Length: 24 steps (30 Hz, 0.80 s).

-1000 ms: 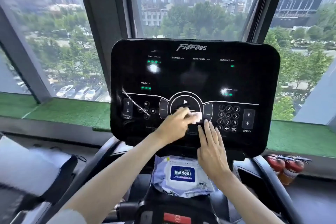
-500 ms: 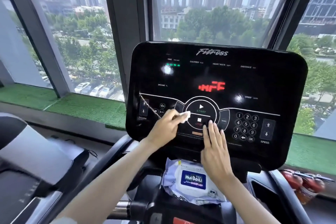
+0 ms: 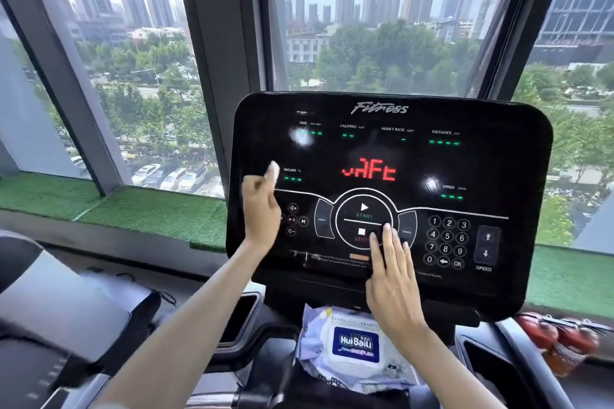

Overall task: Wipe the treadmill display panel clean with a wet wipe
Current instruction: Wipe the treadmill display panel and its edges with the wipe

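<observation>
Head view: mid-wipe on my display panel point(image 3: 498, 169).
Left hand point(image 3: 260, 209): pinching wet wipe point(image 3: 274, 171) at left edge.
Right hand point(image 3: 392, 272): flat, fingers spread, bracing.
Left: upper and right areas, I judge.

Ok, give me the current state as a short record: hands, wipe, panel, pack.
left hand: at the panel's left edge near the incline readout, pinching the wet wipe
right hand: flat, fingertips on the stop button area
display panel: lit, red characters in the centre, green dashes in the readouts
wipe pack: lying below the panel, blue label up
</observation>
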Each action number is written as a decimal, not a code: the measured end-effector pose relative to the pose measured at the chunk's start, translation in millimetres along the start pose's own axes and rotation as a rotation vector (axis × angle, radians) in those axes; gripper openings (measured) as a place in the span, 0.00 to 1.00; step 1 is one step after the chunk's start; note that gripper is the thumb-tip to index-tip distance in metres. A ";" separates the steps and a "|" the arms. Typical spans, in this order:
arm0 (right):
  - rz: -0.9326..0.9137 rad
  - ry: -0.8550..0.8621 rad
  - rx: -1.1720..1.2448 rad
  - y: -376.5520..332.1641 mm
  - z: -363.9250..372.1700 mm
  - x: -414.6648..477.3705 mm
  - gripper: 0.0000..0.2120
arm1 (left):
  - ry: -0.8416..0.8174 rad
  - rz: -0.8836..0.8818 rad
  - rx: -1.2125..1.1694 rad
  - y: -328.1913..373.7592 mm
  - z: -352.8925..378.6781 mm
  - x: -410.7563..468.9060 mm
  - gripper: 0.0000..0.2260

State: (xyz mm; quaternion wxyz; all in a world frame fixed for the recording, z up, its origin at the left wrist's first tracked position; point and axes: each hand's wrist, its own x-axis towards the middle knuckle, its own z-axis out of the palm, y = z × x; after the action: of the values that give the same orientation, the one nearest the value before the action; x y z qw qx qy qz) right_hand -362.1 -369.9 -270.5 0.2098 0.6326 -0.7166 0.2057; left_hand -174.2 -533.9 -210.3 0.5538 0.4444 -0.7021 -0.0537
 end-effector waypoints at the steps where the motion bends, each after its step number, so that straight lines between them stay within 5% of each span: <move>1: 0.003 0.008 -0.003 1.3 -1.8 0.8 0.32 | 0.060 -0.080 -0.009 6.7 0.9 16.8 0.28; 5: 0.039 0.029 -0.010 13.1 -8.0 3.8 0.34 | 0.162 -0.166 -0.086 53.6 26.7 57.8 0.21; 8: 0.091 0.045 -0.036 29.9 -14.0 2.4 0.32 | 0.156 -0.076 -0.092 100.0 54.3 56.0 0.26; 12: 0.170 0.066 -0.063 57.0 -23.1 -6.2 0.32 | -0.010 0.139 -0.076 156.8 93.5 39.1 0.34; 24: 0.353 0.027 -0.071 107.1 -37.8 -43.7 0.33 | -0.495 0.585 -0.055 270.4 153.0 15.2 0.30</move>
State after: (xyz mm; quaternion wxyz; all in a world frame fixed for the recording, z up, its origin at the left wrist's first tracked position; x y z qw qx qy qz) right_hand -462.0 -300.6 -266.8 0.2023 0.4863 -0.8205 0.2222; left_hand -453.0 -446.0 -104.0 0.3712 0.1840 -0.9100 -0.0180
